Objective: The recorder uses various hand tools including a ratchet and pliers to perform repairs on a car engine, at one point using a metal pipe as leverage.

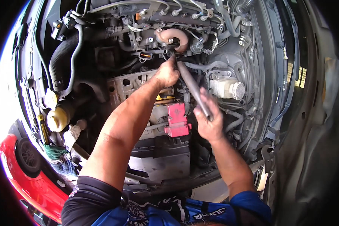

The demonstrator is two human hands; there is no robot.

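Observation:
A long grey metal pipe (192, 84) slants from beside the curved rusty pipe (181, 37) toward my right hand (211, 120). Its near end lies across my right palm, thumb on one side and fingers on the other; that hand is smeared by motion. My left hand (167, 74) is closed just below the curved pipe, beside the grey pipe's far end. Its fingers hide what they grip, where something dark shows. Between my forearms sits a pink-red cover (177, 119) on the black battery (160, 162). A yellow-and-black object (165, 97) lies partly hidden behind my left wrist.
Right of the grey pipe stands a whitish fluid reservoir (224, 88). A ribbed black hose (62, 58) curves down the left side, above a yellowish reservoir (58, 118). A yellow-handled tool (43, 128) and green cloth (55, 151) lie at the left edge. Beyond is a red car (37, 192).

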